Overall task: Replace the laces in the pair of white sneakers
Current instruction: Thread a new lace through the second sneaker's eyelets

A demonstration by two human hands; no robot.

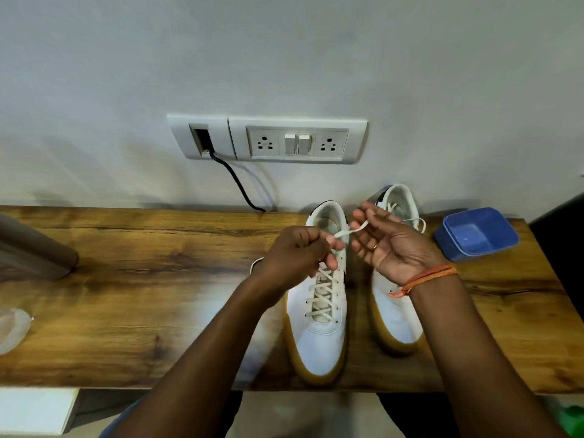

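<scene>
The left hand [297,251] is pinching a flat cream shoelace [350,231] over the white gum-soled sneaker [322,314] lying beneath it on the wooden tabletop [142,279]; the right hand [388,245] is gripping the lace's far end. Slack pulling could be dragging the 2 ends uneven or freeing an eyelet.

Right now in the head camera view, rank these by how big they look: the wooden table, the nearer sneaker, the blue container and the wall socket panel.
Largest to smallest as they appear:
1. wooden table
2. wall socket panel
3. nearer sneaker
4. blue container
Panel and sneaker look close; the sneaker is partly hidden by the left hand, so that order is unsure.
</scene>
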